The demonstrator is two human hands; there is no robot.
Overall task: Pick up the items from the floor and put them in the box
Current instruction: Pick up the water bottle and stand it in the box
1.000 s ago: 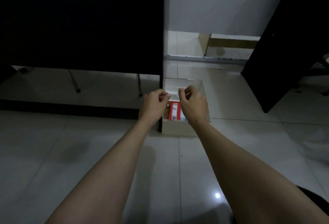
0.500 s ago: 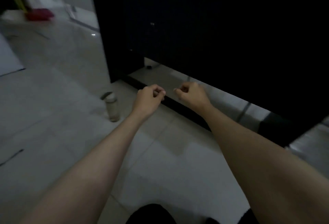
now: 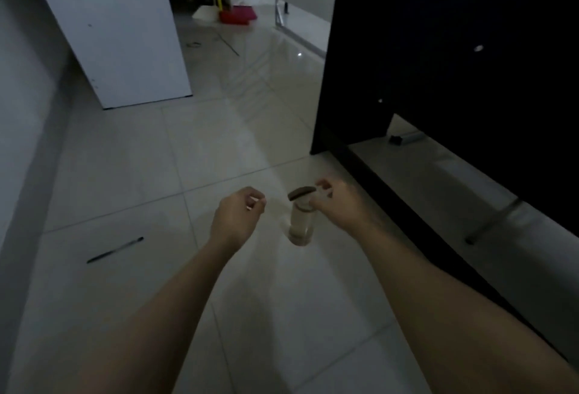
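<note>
Dimly lit and smeared by blur, the scene gives little fine detail. Near the middle, a small clear jar [image 3: 300, 224] with a dark lid [image 3: 301, 193] stands on the pale tiled floor [image 3: 156, 158]; its contents cannot be made out. The right hand [image 3: 340, 205] meets it from the right, curled fingers [image 3: 316, 203] at the neck just under the lid, but whether they grip or merely touch is unclear. The left hand [image 3: 238, 215] hangs just left of the jar, apart from it, fingers curled into the palm around nothing. Farther left a dark pen [image 3: 116, 249] lies flat on the floor. A black cabinet [image 3: 454, 49] fills the right side, its top cut off by the frame. A white panel [image 3: 109, 33] stands at the far left, and a red broom [image 3: 238, 14] sits far back.
</note>
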